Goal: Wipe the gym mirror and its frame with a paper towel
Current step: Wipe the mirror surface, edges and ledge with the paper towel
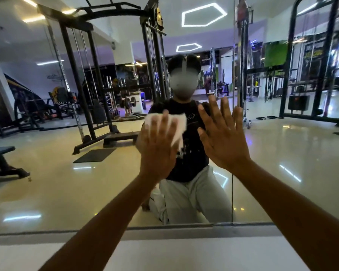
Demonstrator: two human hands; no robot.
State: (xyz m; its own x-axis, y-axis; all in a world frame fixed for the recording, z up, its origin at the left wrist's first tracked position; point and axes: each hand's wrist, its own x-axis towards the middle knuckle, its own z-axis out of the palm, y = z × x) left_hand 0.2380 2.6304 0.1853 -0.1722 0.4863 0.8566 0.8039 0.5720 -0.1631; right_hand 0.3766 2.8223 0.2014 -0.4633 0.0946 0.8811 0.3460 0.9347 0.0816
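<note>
Left hand (157,145) presses paper towel (176,124) flat on gym-reflecting mirror (67,173).

My left hand (159,147) flat on the mirror (57,173), fingers straight, pressing a white paper towel (177,126) against the glass; my right hand (223,137) just beside it, palm spread on the glass, fingers apart; vertical seam (232,192) between panes just right of that hand; mirror's lower frame (184,228) below both forearms; reflection shows a weight bench (2,163) at left.
</note>
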